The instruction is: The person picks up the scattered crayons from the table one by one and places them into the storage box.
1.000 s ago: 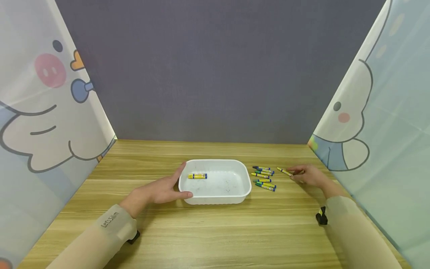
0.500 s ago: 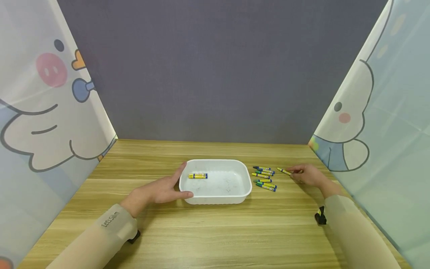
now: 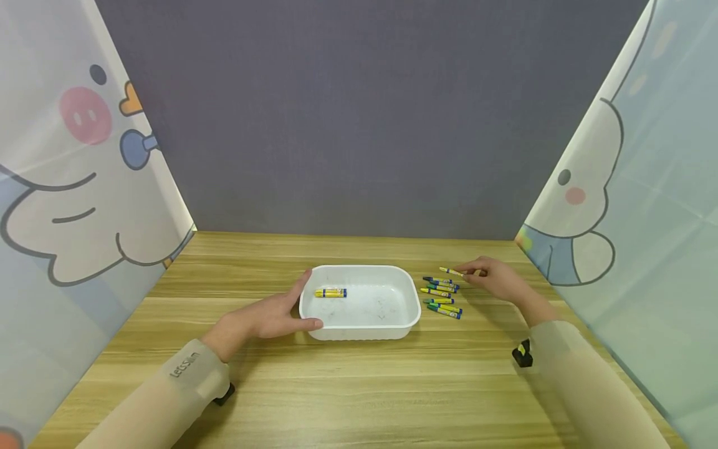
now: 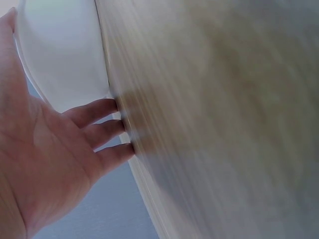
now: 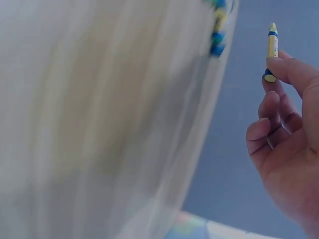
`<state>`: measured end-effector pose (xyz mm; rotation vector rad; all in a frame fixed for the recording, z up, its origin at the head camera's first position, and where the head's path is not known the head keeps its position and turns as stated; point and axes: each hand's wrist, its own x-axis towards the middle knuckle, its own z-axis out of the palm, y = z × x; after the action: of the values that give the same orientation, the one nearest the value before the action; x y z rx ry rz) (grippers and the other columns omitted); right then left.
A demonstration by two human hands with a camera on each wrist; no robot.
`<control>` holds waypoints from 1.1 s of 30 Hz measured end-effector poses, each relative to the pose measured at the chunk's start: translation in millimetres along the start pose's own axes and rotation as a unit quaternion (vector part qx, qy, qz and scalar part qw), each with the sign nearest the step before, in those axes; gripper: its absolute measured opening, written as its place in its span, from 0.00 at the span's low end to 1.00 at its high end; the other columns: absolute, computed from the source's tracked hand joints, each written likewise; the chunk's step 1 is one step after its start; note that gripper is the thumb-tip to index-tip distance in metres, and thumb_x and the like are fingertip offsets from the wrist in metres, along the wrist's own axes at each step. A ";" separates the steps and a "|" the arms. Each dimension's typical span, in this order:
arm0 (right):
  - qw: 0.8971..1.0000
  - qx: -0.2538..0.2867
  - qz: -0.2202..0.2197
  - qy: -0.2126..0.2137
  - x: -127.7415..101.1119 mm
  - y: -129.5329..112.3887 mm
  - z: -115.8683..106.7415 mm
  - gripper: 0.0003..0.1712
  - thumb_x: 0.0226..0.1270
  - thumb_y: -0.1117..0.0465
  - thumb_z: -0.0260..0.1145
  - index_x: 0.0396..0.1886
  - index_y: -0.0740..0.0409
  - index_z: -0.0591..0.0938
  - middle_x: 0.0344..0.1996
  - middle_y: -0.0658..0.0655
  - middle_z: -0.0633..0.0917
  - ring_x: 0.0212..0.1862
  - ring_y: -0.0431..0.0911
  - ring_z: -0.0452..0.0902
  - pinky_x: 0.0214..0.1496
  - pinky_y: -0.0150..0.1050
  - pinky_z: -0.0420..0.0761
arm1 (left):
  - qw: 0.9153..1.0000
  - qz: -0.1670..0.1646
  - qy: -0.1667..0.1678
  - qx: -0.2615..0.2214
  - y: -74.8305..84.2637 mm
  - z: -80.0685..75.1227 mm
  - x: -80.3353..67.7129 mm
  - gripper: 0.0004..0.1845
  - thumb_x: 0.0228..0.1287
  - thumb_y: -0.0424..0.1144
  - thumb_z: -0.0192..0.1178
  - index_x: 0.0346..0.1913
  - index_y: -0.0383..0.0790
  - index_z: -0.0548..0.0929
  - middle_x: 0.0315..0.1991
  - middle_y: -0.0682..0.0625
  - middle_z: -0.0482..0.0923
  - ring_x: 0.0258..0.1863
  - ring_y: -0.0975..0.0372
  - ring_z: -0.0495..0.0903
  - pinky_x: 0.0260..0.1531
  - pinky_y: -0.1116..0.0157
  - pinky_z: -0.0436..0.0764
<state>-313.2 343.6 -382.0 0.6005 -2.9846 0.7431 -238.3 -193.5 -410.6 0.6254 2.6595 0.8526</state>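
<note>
A white plastic tray (image 3: 412,315) sits mid-table with one yellow crayon (image 3: 330,292) lying inside near its left end. My left hand (image 3: 268,317) rests against the tray's left side, fingers straight and thumb along the front wall; the left wrist view shows the left hand (image 4: 60,154) beside the tray (image 4: 65,55). My right hand (image 3: 493,277) pinches a yellow crayon (image 3: 452,272) lifted above the table, right of the tray. In the right wrist view that held crayon (image 5: 272,47) sticks up from the fingertips (image 5: 286,67). Several crayons (image 3: 441,297) lie in a loose pile between tray and right hand.
The wooden table (image 3: 359,386) is walled by a grey back panel (image 3: 359,125) and cartoon-printed curtains at left (image 3: 67,187) and right (image 3: 645,187). Small black clips show under my left sleeve (image 3: 224,395) and beside my right sleeve (image 3: 521,353).
My right hand has lifted the yellow crayon off the table and moved it left and up, toward the tray. The left hand and the tray have stayed still.
</note>
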 end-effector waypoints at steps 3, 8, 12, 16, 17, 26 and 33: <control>1.000 0.005 -0.019 0.003 7.2 -19.7 1.4 0.17 0.84 0.56 0.67 0.66 0.52 0.90 0.48 0.56 0.88 0.38 0.44 0.75 0.38 0.40 0.77 | 1.000 0.000 -0.001 0.002 -0.3 0.2 0.7 0.69 0.70 0.72 0.68 0.91 0.51 0.28 0.73 0.36 0.78 0.65 0.50 0.81 0.73 0.37 0.73; 0.999 0.018 -0.041 -0.004 18.1 -54.4 6.7 0.16 0.83 0.55 0.69 0.65 0.46 0.91 0.50 0.54 0.88 0.42 0.44 0.79 0.42 0.40 0.80 | 1.000 -0.001 -0.002 0.004 0.1 0.1 2.4 0.69 0.69 0.72 0.67 0.91 0.50 0.29 0.74 0.36 0.77 0.65 0.49 0.81 0.73 0.37 0.73; 0.998 0.026 -0.056 -0.015 25.8 -80.1 13.9 0.16 0.83 0.56 0.69 0.65 0.45 0.91 0.51 0.53 0.88 0.42 0.45 0.78 0.43 0.41 0.80 | 1.000 -0.004 -0.004 0.006 1.4 -0.3 3.1 0.69 0.69 0.73 0.67 0.91 0.50 0.29 0.74 0.35 0.76 0.66 0.49 0.81 0.74 0.37 0.73; 0.996 0.039 -0.071 -0.023 33.6 -103.5 24.0 0.16 0.81 0.58 0.70 0.63 0.44 0.92 0.50 0.52 0.88 0.40 0.45 0.76 0.42 0.41 0.80 | 1.000 -0.006 -0.004 0.011 3.5 -0.3 3.4 0.69 0.69 0.73 0.67 0.91 0.50 0.29 0.74 0.34 0.76 0.66 0.48 0.81 0.74 0.37 0.73; 0.996 0.042 -0.075 -0.026 35.8 -108.6 27.1 0.16 0.81 0.58 0.70 0.63 0.43 0.92 0.50 0.52 0.87 0.40 0.45 0.76 0.42 0.41 0.79 | 1.000 -0.006 -0.004 0.011 4.0 -0.2 3.5 0.69 0.69 0.73 0.67 0.91 0.50 0.29 0.74 0.34 0.76 0.66 0.48 0.80 0.74 0.37 0.73; 0.988 0.073 -0.119 -0.059 57.0 -152.6 62.4 0.15 0.82 0.59 0.70 0.61 0.42 0.92 0.46 0.49 0.86 0.38 0.44 0.74 0.41 0.38 0.78 | 1.000 -0.006 -0.005 0.013 4.7 -0.2 4.8 0.69 0.69 0.74 0.66 0.91 0.49 0.29 0.76 0.32 0.74 0.68 0.46 0.80 0.74 0.38 0.73; 0.984 0.074 -0.135 -0.090 75.1 -184.0 94.5 0.15 0.82 0.58 0.69 0.61 0.42 0.93 0.45 0.48 0.86 0.40 0.42 0.75 0.44 0.37 0.79 | 1.000 -0.007 -0.003 0.019 2.0 0.4 5.6 0.69 0.69 0.75 0.65 0.91 0.49 0.30 0.78 0.32 0.72 0.70 0.46 0.79 0.74 0.38 0.73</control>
<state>-307.5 123.7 -375.6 1.1098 -2.9285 0.9387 -242.3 -189.2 -410.5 0.6155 2.6777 0.7976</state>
